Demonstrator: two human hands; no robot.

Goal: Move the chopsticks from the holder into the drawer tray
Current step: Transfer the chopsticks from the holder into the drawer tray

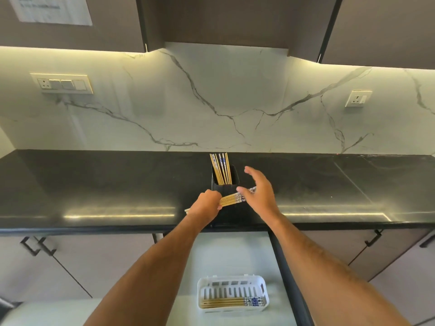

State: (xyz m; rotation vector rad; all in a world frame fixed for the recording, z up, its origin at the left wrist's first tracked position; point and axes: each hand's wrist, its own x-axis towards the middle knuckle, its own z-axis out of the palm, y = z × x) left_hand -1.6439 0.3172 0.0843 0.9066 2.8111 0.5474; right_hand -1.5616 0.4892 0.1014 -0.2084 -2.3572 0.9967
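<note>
A black square holder (pixel 227 189) stands on the dark counter with several wooden chopsticks (pixel 221 169) upright in it. My left hand (pixel 207 204) is closed around a bundle of chopsticks (pixel 233 198) held level in front of the holder. My right hand (pixel 260 192) is beside the bundle's patterned ends, fingers spread, with the thumb touching them. Below, in the pulled-out drawer, a white slotted tray (pixel 233 287) holds several chopsticks (pixel 226 302) lying flat along its near side.
The black counter (pixel 94 196) runs left to right under a marble backsplash with wall sockets (pixel 63 84). The pale drawer bottom (pixel 223 252) has a dark right wall (pixel 289 278). Cabinet doors with black handles (pixel 35 248) flank the drawer.
</note>
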